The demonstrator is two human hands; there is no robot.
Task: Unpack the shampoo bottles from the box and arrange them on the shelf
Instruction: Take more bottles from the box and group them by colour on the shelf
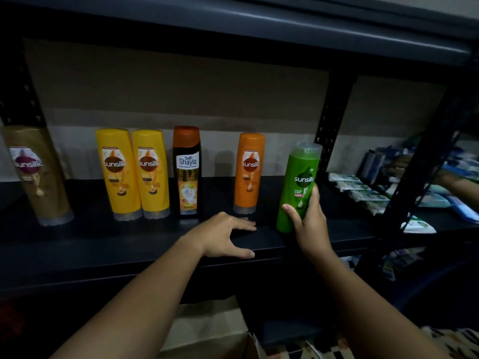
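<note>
Five bottles stand on the shelf (129, 255); the right hand (309, 224) grips a green bottle (298, 187) near the edge, seemingly not yet seated. Released tilted, it could tip off. The left hand (223, 235) rests flat, empty.

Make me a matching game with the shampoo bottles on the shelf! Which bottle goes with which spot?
Bottles:
1. green Sunsilk bottle
2. gold Sunsilk bottle
3. Safi Shayla bottle
4. orange Sunsilk bottle

Spots:
A. far left on the shelf
B. held in the right hand
C. just behind the left hand
D. right beside the two yellow bottles

Pairs: 1-B, 2-A, 3-D, 4-C
</note>
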